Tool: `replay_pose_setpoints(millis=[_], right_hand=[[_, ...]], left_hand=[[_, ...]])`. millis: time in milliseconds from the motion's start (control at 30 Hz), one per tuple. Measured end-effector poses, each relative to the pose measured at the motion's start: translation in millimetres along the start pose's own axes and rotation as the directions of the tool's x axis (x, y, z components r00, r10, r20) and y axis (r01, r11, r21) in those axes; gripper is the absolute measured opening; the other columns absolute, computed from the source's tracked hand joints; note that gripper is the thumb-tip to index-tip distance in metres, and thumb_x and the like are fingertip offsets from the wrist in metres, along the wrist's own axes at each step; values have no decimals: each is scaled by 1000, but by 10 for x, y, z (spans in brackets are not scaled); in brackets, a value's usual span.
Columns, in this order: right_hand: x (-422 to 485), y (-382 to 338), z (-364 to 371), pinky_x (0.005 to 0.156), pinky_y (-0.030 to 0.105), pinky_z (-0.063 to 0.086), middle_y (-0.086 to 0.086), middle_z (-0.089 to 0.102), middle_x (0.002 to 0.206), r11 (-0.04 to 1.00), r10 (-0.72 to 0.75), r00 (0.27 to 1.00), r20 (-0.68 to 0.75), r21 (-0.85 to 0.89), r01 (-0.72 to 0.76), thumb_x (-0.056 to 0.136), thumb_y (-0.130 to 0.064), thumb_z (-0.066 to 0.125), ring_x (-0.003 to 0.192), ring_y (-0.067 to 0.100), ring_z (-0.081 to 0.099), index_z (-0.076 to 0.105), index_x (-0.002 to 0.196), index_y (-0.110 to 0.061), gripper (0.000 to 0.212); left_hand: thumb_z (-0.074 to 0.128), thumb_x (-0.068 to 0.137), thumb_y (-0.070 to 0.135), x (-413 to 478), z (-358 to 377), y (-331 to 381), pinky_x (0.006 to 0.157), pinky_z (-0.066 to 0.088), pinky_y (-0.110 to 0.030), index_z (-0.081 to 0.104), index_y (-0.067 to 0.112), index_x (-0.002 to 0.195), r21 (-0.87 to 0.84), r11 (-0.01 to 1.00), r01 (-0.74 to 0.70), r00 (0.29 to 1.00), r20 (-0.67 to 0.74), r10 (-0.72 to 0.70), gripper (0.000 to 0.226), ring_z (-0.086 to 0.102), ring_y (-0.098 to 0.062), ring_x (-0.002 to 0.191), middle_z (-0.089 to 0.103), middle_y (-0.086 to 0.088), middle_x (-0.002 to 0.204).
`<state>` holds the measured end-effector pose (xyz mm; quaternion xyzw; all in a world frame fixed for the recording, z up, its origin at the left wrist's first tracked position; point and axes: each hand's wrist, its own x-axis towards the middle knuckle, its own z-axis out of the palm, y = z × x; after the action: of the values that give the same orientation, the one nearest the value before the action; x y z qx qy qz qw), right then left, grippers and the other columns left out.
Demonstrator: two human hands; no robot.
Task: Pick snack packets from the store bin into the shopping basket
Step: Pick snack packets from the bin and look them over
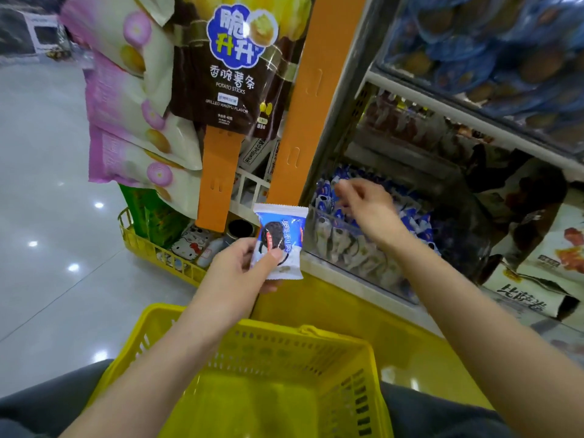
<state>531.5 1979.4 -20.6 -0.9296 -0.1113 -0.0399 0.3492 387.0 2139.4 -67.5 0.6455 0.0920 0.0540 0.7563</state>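
Being pinched by the left hand point(240, 267), a blue-and-white foil cookie packet point(279, 241) is due for release into the yellow plastic basket point(316, 341) beneath that grip; the right hand point(366, 210) is held slack, empty.

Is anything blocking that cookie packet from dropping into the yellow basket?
Nothing visible does. The left hand pinches the cookie packet up past the far rim of the yellow basket, whose top is open.

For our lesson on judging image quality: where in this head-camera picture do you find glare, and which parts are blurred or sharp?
Head view: glare makes bright spots on the glossy floor; the right hand over the bin is smeared by motion; the left hand and its cookie packet are sharp; the upper shelf goods look soft.
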Motion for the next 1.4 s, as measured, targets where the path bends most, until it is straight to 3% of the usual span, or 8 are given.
replay_pose_setpoints(millis=[167,367,600,733,800,1033,1267,1400], right_hand=[[367,-1,120,55,29,33,24,52,70,962,17,986,164,-271,29,89,-35,58,64,24,52,65,91,8,44],[481,-29,120,66,27,44,1,70,85,873,37,980,197,-484,64,81,-30,67,76,15,60,69,78,-20,11],[274,2,-99,80,39,56,6,67,90,998,68,993,-97,11,-67,87,-13,58,82,18,63,62,88,-20,8],[-109,-120,-273,75,33,57,-9,60,83,966,-111,901,-419,168,197,89,-18,57,79,8,61,58,91,-22,5],[-353,-179,-305,70,29,56,-12,59,79,928,-143,880,-453,247,278,89,-19,57,74,4,59,57,87,-28,9],[-1081,-94,58,55,17,52,-3,59,73,828,-25,995,-96,556,75,89,-3,56,63,0,56,56,81,-20,18],[-1302,22,297,54,16,51,10,57,89,663,145,970,195,708,-242,94,-5,46,68,8,56,47,85,-15,13],[-1339,56,336,56,18,53,11,59,95,661,110,954,278,697,-279,96,-8,44,69,6,60,48,91,-15,9]], left_hand=[[55,90,21,79,-84,33,69,55,-25,59,24,93,28,998,-63,996,-56,64,6,64,-6,80,69,3,92],[57,88,28,112,-138,45,64,55,-17,57,28,96,47,996,-72,996,-58,74,8,65,-2,81,68,7,92],[59,87,26,78,-105,15,61,49,-15,55,28,101,62,997,-56,996,-65,60,15,63,5,80,68,8,98],[61,86,26,3,-59,10,61,49,-10,51,21,111,21,999,-29,998,-50,30,27,63,9,78,68,8,100],[59,86,30,-56,-32,15,65,49,-12,52,26,108,14,999,-36,999,-11,36,23,62,10,80,70,12,94],[54,85,39,-213,48,-80,82,49,-26,63,30,104,13,1000,4,990,140,-6,22,60,1,93,69,18,99],[57,87,32,-201,46,-240,89,50,-40,59,20,104,3,976,217,970,112,-216,21,65,-17,98,69,-2,106],[57,82,29,-186,61,-230,81,54,-40,59,12,114,-145,918,370,904,284,-320,37,67,-24,98,69,-11,109]])
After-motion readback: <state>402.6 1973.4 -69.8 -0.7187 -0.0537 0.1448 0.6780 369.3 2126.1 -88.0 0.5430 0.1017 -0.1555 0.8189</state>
